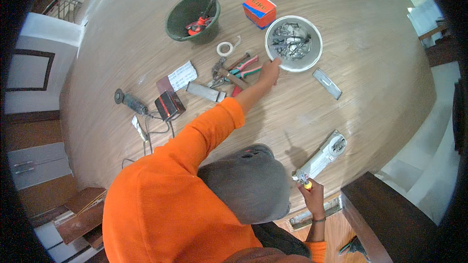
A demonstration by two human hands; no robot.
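My left hand (269,74) reaches forward to the near left rim of a white bucket (318,57), its fingers closed at the edge. Inside the bucket lie many dark metal screws or nails (291,41). Lower right, my right hand (314,198) grips a screwdriver (307,184) with a yellow handle. Its tip is at the near end of a long pale metal fitting (319,158) with a round far end; whether they touch I cannot tell. Right of the bucket a flat metal cover plate (327,84) lies on the floor.
A hammer (229,75), pliers (246,68), tape roll (224,48) and grey block (202,91) lie by my left arm. Beyond stand a green bucket (178,31) and an orange box (260,9). Left lies an angle grinder (131,102). A dark door (385,214) and floor recess (314,214) are near right.
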